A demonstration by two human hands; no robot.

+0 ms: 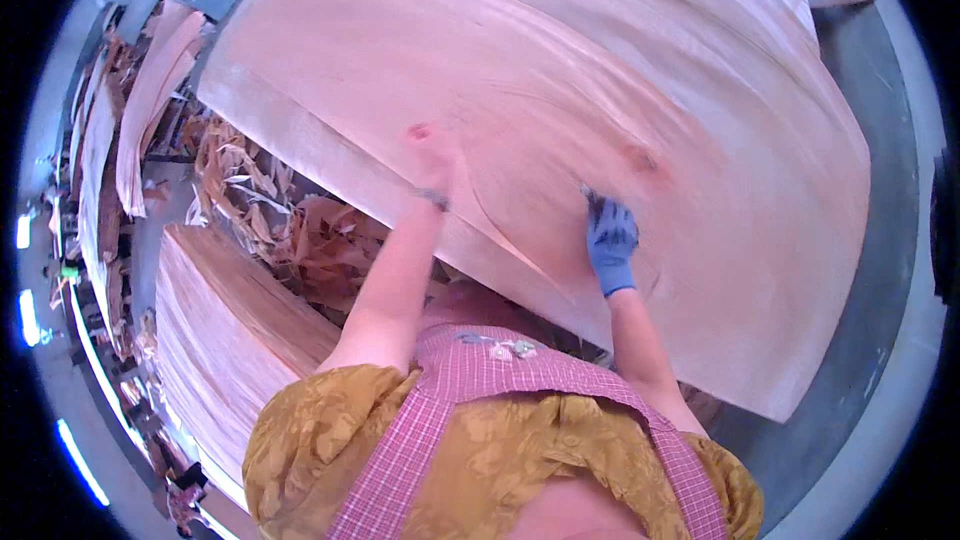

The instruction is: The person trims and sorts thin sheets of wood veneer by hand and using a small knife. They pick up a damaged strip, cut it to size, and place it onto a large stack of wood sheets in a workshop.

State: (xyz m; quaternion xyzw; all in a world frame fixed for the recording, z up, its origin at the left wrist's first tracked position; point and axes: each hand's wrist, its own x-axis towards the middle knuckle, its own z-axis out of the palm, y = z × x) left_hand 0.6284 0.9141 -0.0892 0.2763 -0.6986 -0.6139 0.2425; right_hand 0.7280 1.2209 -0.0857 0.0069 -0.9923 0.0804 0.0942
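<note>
A broad sheet of pale wood veneer [330, 50] lies in front of me, with wavy grain and reddish knots. Over its near left part is my bare left hand [441, 162], a dark band at the wrist; motion smears its fingers, so their pose is unclear. My right hand [612, 230] wears a blue glove with dark finger areas. It is closed at the sheet's middle, and a small pale tip shows beyond the fingers, too blurred to name. Between the hands, a curved edge or fold runs through the veneer.
A stack of veneer sheets [225, 325] stands at my left. Torn veneer scraps [330, 245] lie heaped between it and the large sheet. Long veneer strips [155, 105] lie farther left. Grey floor [870, 270] borders the sheet on the right.
</note>
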